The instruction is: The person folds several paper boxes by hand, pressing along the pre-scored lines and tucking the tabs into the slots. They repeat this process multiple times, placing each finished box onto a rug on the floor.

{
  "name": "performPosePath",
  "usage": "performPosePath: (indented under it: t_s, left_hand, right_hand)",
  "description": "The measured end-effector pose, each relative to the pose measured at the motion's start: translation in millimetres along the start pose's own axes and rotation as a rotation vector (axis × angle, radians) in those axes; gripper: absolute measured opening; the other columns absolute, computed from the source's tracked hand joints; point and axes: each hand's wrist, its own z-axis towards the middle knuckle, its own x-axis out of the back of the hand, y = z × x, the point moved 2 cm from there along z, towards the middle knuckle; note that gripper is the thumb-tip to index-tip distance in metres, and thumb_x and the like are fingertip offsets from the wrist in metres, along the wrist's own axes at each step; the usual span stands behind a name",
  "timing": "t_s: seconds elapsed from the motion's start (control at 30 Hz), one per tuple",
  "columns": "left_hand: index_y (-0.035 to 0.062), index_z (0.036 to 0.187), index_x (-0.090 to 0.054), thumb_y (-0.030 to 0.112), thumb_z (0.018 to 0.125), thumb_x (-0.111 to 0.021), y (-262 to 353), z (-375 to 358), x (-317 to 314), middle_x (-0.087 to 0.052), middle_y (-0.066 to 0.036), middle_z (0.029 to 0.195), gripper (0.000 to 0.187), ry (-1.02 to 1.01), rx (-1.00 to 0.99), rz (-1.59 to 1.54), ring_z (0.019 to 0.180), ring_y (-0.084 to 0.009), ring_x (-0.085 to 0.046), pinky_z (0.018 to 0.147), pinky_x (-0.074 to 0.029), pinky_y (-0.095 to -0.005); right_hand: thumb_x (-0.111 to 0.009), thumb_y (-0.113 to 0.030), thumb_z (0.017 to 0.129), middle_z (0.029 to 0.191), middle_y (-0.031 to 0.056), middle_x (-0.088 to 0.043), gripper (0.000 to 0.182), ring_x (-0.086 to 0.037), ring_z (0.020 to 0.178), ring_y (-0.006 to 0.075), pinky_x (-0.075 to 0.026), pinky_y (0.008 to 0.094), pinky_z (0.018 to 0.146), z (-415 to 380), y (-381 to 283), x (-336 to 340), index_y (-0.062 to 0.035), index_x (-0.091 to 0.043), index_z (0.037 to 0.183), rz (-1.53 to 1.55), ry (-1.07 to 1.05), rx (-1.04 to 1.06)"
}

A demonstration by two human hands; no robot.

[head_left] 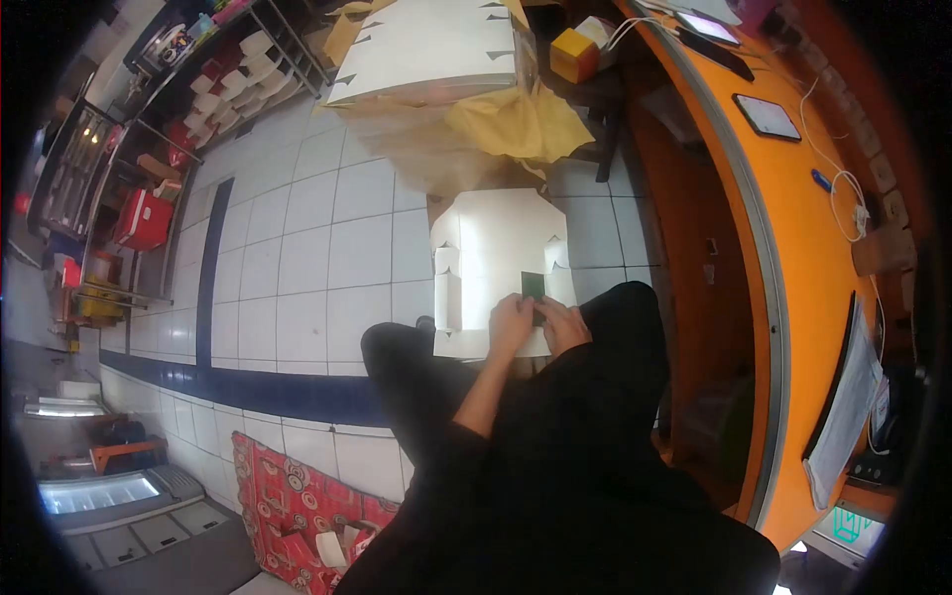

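Observation:
A white die-cut cardboard sheet (pixel 491 233) lies in front of my knees, with notched flaps on both sides. On its lower right part is a small dark green piece (pixel 534 286). My left hand (pixel 511 322) is at the lower left edge of the green piece, its fingers closed around something I cannot make out. Beside it, my right hand (pixel 563 325) touches the piece's lower end with bent fingers. The two hands nearly meet there, and what lies under the fingertips is hidden.
A stack of white sheets (pixel 426 50) with brown and yellow wrapping (pixel 526 124) stands ahead. An orange counter (pixel 759 248) with phones and cables curves along the right. Shelves with a red box (pixel 146 220) stand left; a red patterned cloth (pixel 297 496) lies lower left.

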Motion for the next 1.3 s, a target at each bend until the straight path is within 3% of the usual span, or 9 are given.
performPosePath:
  t_s: [0.13, 0.23, 0.33, 0.4, 0.5, 0.63, 0.7, 1.1, 1.3]
  left_hand:
    - [-0.0030, 0.083, -0.071, 0.034, 0.091, -0.064, -15, 10, -6, -0.069, -0.021, 0.077, 0.038, -0.092, 0.190, -0.252, 0.078, -0.0371, -0.068, 0.074, -0.052, -0.0450]
    - [-0.0021, 0.105, -0.070, 0.034, 0.091, -0.066, -24, 1, 3, -0.072, -0.019, 0.094, 0.039, -0.127, 0.167, -0.262, 0.085, -0.0357, -0.069, 0.081, -0.053, -0.0430]
    - [-0.0005, 0.125, -0.062, 0.029, 0.094, -0.068, 8, -26, 43, -0.068, -0.016, 0.112, 0.043, 0.040, -0.091, -0.138, 0.089, -0.0230, -0.066, 0.080, -0.054, -0.0345]
    - [-0.0002, 0.123, -0.063, 0.025, 0.094, -0.068, 29, -60, 96, -0.063, -0.020, 0.122, 0.039, 0.183, -0.128, -0.054, 0.105, -0.0281, -0.064, 0.088, -0.051, -0.0376]
    - [-0.0012, 0.123, -0.061, 0.023, 0.093, -0.068, 16, -106, 160, -0.060, -0.021, 0.126, 0.039, 0.449, -0.182, 0.223, 0.116, -0.0364, -0.057, 0.101, -0.043, -0.0428]
    - [-0.0030, 0.138, -0.049, 0.027, 0.096, -0.064, -46, -168, 176, -0.050, -0.024, 0.141, 0.053, 0.593, 0.028, 0.512, 0.132, -0.0393, -0.046, 0.114, -0.031, -0.0429]
    - [-0.0018, 0.149, -0.037, 0.030, 0.100, -0.060, -68, -182, 165, -0.040, -0.025, 0.152, 0.063, 0.401, 0.210, -0.245, 0.140, -0.0372, -0.039, 0.118, -0.027, -0.0407]
    - [-0.0023, 0.157, -0.020, 0.034, 0.105, -0.049, -88, -188, 162, -0.020, -0.024, 0.163, 0.069, 0.222, 0.222, -0.527, 0.151, -0.0336, -0.021, 0.122, -0.018, -0.0422]
    - [-0.0016, 0.157, -0.018, 0.043, 0.107, -0.041, -133, -192, 155, -0.027, -0.023, 0.159, 0.070, 0.176, 0.230, -0.518, 0.146, -0.0313, -0.029, 0.120, -0.024, -0.0410]
  right_hand:
    - [-0.071, -0.019, 0.085, 0.148, 0.0191, -0.043, 0.059, -0.043, 0.132, 0.0419, -0.038, 0.0498, 0.110, -22, -2, 35, -0.0154, -0.052, 0.141, 0.014, 0.366, -0.075]
    - [-0.072, -0.029, 0.086, 0.148, 0.0234, -0.041, 0.066, -0.041, 0.135, 0.0423, -0.036, 0.0551, 0.110, -72, -7, 97, -0.0113, -0.048, 0.145, -0.123, 0.595, -0.254]
    - [-0.072, -0.045, 0.087, 0.147, 0.0242, -0.041, 0.078, -0.042, 0.135, 0.0409, -0.034, 0.0514, 0.112, -134, 55, 91, -0.0126, -0.038, 0.150, 0.066, 0.538, -0.661]
    - [-0.072, -0.050, 0.088, 0.145, 0.0214, -0.043, 0.080, -0.043, 0.134, 0.0385, -0.035, 0.0479, 0.111, -152, 89, 70, -0.0123, -0.037, 0.149, 0.701, 0.463, -0.740]
    - [-0.071, -0.055, 0.088, 0.140, 0.0198, -0.045, 0.081, -0.044, 0.132, 0.0355, -0.037, 0.0459, 0.110, -149, 99, 69, -0.0118, -0.036, 0.148, 0.732, 0.444, -0.700]
    - [-0.069, -0.054, 0.089, 0.138, 0.0225, -0.045, 0.080, -0.048, 0.128, 0.0373, -0.039, 0.0468, 0.107, -142, 82, 79, -0.0108, -0.035, 0.148, 0.624, 0.497, -0.819]
    - [-0.064, -0.050, 0.094, 0.137, 0.0253, -0.045, 0.072, -0.051, 0.125, 0.0402, -0.042, 0.0482, 0.104, -137, 54, 91, -0.0105, -0.035, 0.147, 0.339, 0.436, -0.897]
    - [-0.048, -0.024, 0.102, 0.140, 0.0260, -0.046, 0.047, -0.051, 0.122, 0.0462, -0.043, 0.0544, 0.103, -124, 46, 96, -0.0137, -0.036, 0.147, 0.009, 0.363, -0.782]
    - [-0.051, -0.023, 0.101, 0.137, 0.0173, -0.051, 0.037, -0.050, 0.122, 0.0416, -0.040, 0.0515, 0.105, -133, 63, 94, -0.0135, -0.049, 0.137, 0.169, 0.484, -0.689]
